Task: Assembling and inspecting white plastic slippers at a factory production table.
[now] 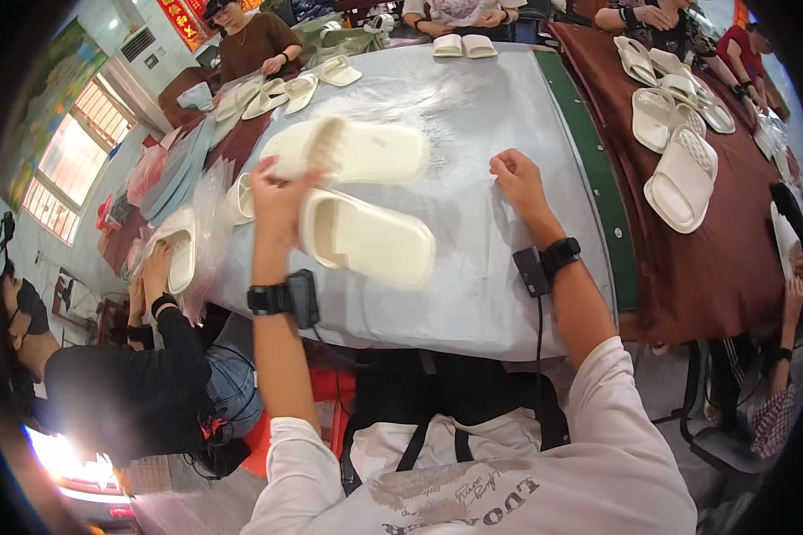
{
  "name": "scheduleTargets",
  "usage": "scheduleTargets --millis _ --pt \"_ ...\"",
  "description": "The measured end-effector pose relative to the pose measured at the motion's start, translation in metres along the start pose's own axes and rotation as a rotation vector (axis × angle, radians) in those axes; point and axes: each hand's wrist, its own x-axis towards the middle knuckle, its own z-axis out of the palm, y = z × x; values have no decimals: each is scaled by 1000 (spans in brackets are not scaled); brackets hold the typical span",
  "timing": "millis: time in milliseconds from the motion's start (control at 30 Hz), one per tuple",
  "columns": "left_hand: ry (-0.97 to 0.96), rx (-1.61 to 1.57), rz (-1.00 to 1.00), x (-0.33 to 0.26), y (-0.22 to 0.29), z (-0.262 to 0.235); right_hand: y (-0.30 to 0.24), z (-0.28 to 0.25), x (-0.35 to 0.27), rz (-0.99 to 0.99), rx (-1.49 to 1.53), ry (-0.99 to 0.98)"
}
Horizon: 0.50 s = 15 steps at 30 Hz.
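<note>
My left hand (281,201) grips a pair of cream slide slippers at their strap ends, over the left half of the table. The upper slipper (384,153) is slightly blurred, its sole pointing right. Below it, the lower slipper (379,245) also points right, its footbed partly visible. My right hand (517,183) hovers above the table to the right of the pair, fingers curled in a loose fist, with nothing seen in it. Another cream slipper (242,200) lies just left of my left wrist, partly hidden by the hand.
A pale sheet covers the table (473,294), with a green strip (589,169) along its right side. More slippers (682,183) lie on a brown-covered table at right. Beside me on the left, a co-worker's hand (156,267) holds a slipper (182,251) near clear plastic bags. Other people work around the far side.
</note>
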Motion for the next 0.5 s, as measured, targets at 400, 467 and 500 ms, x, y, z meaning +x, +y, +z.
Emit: scheduleTargets --millis 400,467,500 --pt "503 780 -39 145 -125 -179 -14 24 -9 -191 -138 -13" --pt "320 896 -255 150 -124 -95 -4 -6 -10 -76 -171 -20" --pt "210 1056 -479 144 -117 -75 -4 -14 -12 -69 -195 -10"
